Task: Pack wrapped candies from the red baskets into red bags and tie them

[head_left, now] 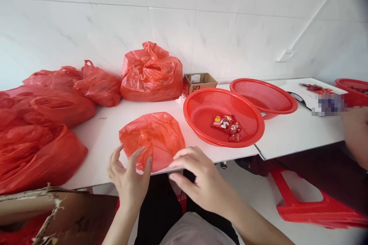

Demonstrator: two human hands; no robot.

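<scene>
A red plastic bag (161,134) lies spread on the white table in front of me, crumpled toward its middle. Above its near left edge is my left hand (129,172), fingers apart and curved, with nothing in it. My right hand (198,178) hovers by the bag's near right edge, its fingers bent and apart from the thumb, also holding nothing. Whether either hand touches the bag I cannot tell. To the right stands a red plastic basket (198,118) with several small red snack packets (225,123) at its bottom.
Filled red bags (152,76) stand along the wall and at left. A small cardboard box (201,80) and a second red basket (264,95) sit behind. Front left is a torn carton (83,214). A red stool (299,206) and another person's hand (356,130) are at right.
</scene>
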